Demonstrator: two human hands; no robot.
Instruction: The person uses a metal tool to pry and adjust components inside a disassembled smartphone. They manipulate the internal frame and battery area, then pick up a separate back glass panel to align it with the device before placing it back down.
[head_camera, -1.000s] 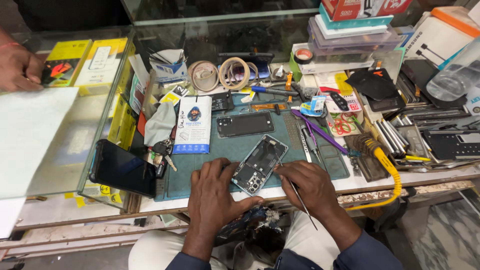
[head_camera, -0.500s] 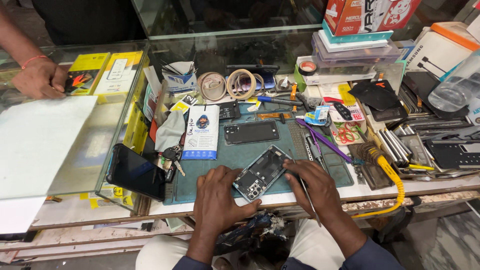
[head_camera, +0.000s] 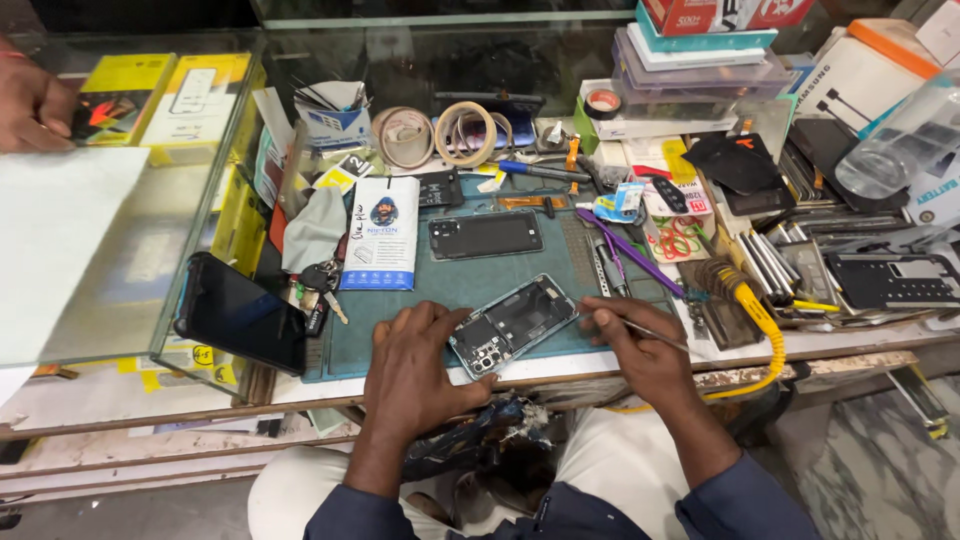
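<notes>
Teal work mat (head_camera: 470, 290) serves as the reference. An opened phone (head_camera: 512, 325), back cover off and internals exposed, lies tilted on the mat's near edge, close to the bench lip. Left hand (head_camera: 420, 365) lies flat with fingers spread, pinning the phone's lower-left corner near the camera cluster; it presses rather than clasps. Right hand (head_camera: 640, 350) pinches a thin metal tool (head_camera: 640, 328) pen-style, tip at or just beside the phone's right edge; contact cannot be confirmed, since the tip is too fine to resolve. Risks, as judged: the phone sits so near the mat's front edge that a sideways push from the tool could slide it off the bench if the left hand's pressure eases. A slip of the tip across the open frame could scratch or short exposed parts. Beyond the mat's centre lies a second dark phone (head_camera: 486, 234); right of the mat, a yellow coiled cable (head_camera: 757, 315) runs near the right wrist and could snag it.
</notes>
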